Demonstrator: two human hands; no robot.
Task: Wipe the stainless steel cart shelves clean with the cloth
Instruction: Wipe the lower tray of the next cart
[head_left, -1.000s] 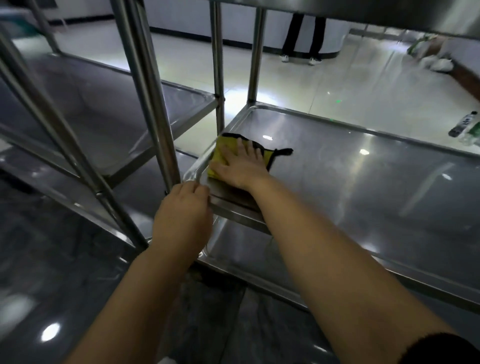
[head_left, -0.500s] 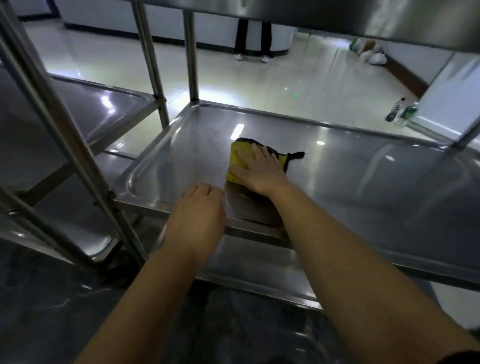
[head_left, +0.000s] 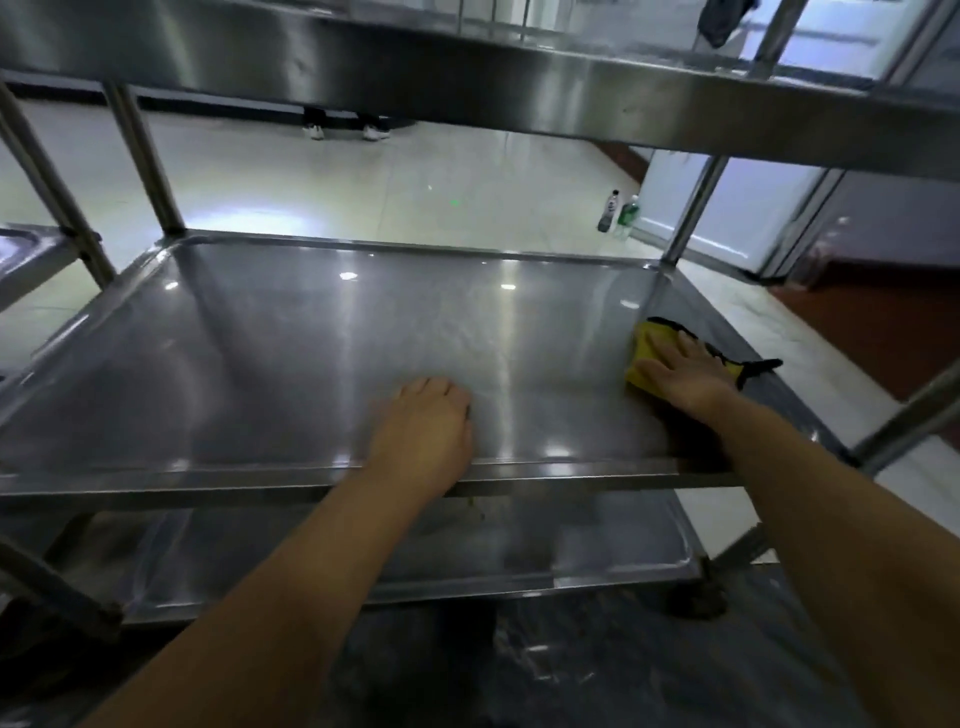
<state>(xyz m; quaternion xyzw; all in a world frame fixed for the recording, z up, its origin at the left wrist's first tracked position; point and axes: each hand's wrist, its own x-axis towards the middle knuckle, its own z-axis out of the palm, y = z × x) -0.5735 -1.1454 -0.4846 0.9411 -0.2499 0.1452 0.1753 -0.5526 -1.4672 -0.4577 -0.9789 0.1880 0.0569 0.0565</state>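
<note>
Right hand (head_left: 680, 371) flat on the cloth (head_left: 644, 345) by the shelf (head_left: 311, 338) rim, left hand (head_left: 423, 431) resting loose; I might sweep it overboard.

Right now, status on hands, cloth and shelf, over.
Right hand flat, pressing yellow black-edged cloth at right end of stainless steel middle shelf. Left hand resting near shelf's front rim, holding nothing. In the way: left hand only.

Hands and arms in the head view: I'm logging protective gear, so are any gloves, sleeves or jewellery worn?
No gloves: the left hand and right hand are bare, with no ring, watch or bracelet visible. The left forearm and right forearm are uncovered to the frame's edge; no sleeve shows.
</note>
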